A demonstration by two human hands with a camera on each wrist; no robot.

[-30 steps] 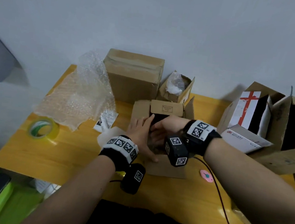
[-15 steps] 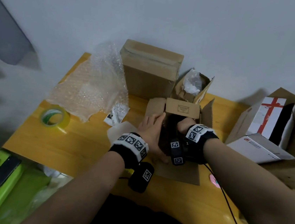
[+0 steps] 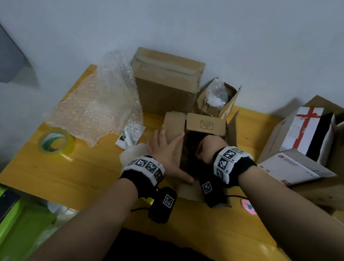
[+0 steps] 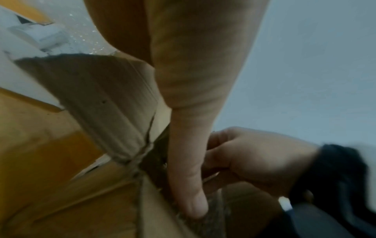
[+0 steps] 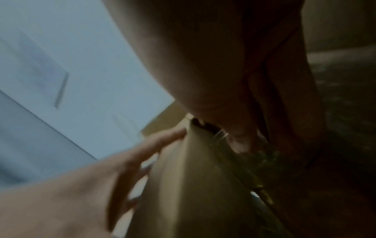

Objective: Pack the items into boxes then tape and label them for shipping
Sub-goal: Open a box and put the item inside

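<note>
- the open box (image 3: 205, 125) sits mid-tabletop toward the back edge, flaps up; thin, creased cardboard that looks light and bendy.
- left hand (image 3: 165, 151) lies flat, fingers straight, pressing the box's left flap and wall, thumb at the near rim.
- right hand (image 3: 206, 150) is down inside, fingers curled round something dark; what it is i cannot tell.
- best steadied by its walls, not the floppy flaps.
- tape roll (image 3: 57, 142) waits near the left edge.

Brown cardboard box (image 3: 206, 124), yellow table (image 3: 76, 175), green-and-white tape roll (image 3: 56, 144).
</note>
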